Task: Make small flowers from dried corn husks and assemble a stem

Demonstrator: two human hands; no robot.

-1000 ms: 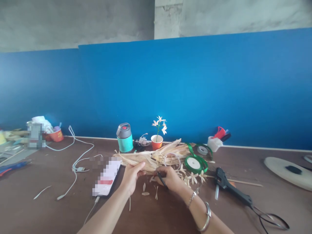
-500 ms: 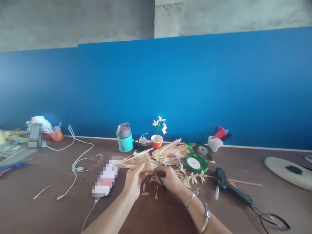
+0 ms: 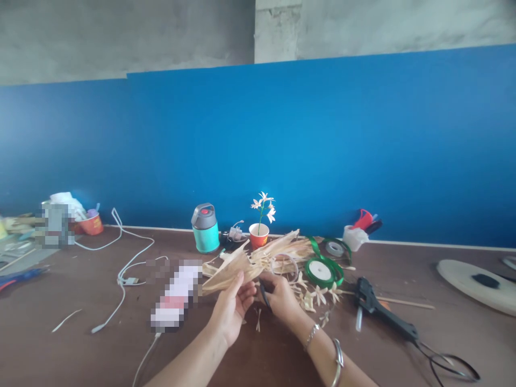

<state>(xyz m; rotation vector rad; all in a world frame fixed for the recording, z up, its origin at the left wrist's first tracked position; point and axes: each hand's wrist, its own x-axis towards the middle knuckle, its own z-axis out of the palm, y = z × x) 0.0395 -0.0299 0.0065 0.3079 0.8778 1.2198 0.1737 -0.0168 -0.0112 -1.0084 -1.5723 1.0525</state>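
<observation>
My left hand (image 3: 231, 307) pinches a wide, pale dried corn husk (image 3: 231, 271) between thumb and fingers, palm turned partly up. Close beside it, my right hand (image 3: 280, 298) is closed around black-handled scissors (image 3: 264, 294), whose blades are mostly hidden behind the fingers and husk. More dried husks (image 3: 288, 244) lie in a pile just beyond both hands. To the right of my right hand are several small cream husk flowers (image 3: 320, 294). A thin split scrap (image 3: 258, 321) lies on the table below the hands.
Behind the pile stand an orange paper cup (image 3: 258, 236) with a white-flowered stem and a turquoise flask (image 3: 205, 236). Green ribbon (image 3: 322, 271) lies right of the husks, near a black glue gun (image 3: 382, 312). At left are a blurred phone (image 3: 177, 295) and white cables (image 3: 124, 274).
My left hand has moved slightly right and turned its palm up more, lifting and tilting the husk. It now covers small scraps on the table. My right hand stays nearly in place.
</observation>
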